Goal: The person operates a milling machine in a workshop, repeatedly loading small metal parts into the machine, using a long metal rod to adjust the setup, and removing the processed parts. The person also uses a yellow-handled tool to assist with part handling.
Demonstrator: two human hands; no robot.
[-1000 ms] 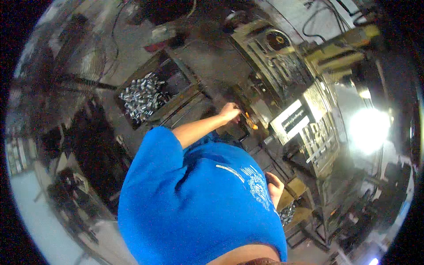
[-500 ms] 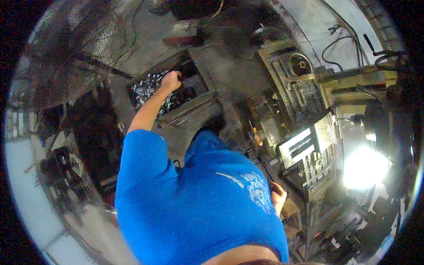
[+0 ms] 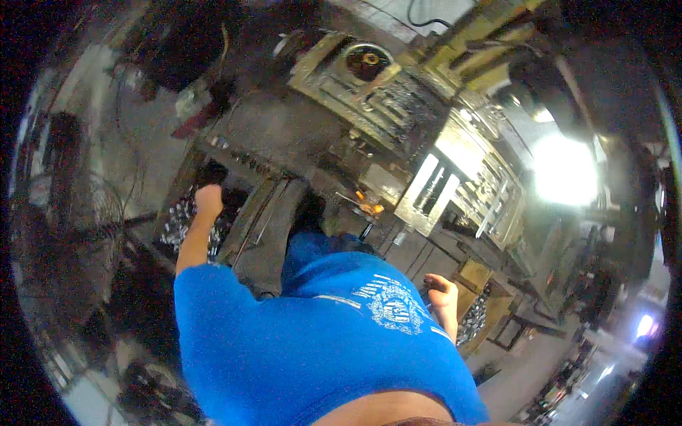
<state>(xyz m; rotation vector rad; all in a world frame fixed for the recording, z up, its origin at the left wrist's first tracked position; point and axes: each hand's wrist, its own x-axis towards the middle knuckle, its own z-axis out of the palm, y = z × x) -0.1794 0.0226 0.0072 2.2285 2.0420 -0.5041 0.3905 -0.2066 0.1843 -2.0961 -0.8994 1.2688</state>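
Fingers of our L hand point(image 3: 208, 201) were curled in, knuckles up; we couldn't tell if they pinched a piece, as the underside was hidden. Our R hand point(image 3: 442, 297) hung by our right side, fingers half bent twd the palm; couldn't tell if anything sat inside, too dark there.

Right by the L hand, partly under it in view, we had small shiny metal pieces point(image 3: 177, 228), heaped loose in the near-left part of a dark crate point(image 3: 253, 209); contact b/w hand & heap was unclear. Thin rods lay alongside the crate, on our side of its rim.

Just beyond the R hand, to its right, we had a wooden box point(image 3: 499, 314) w/ a 2nd lot of sim. bright bits point(image 3: 472, 324), well apart from the crate.

Our blue shirt point(image 3: 312, 341), white print on the front, filled the space b/w both arms. Ahead, approx. centre, was an orange-yellow item point(image 3: 370, 207), near a machine's pale panel point(image 3: 430, 186) w/ a dark slot. Farther off: a dark round wheel point(image 3: 367, 61) on machinery, & a v. bright lamp point(image 3: 565, 170) to the right.
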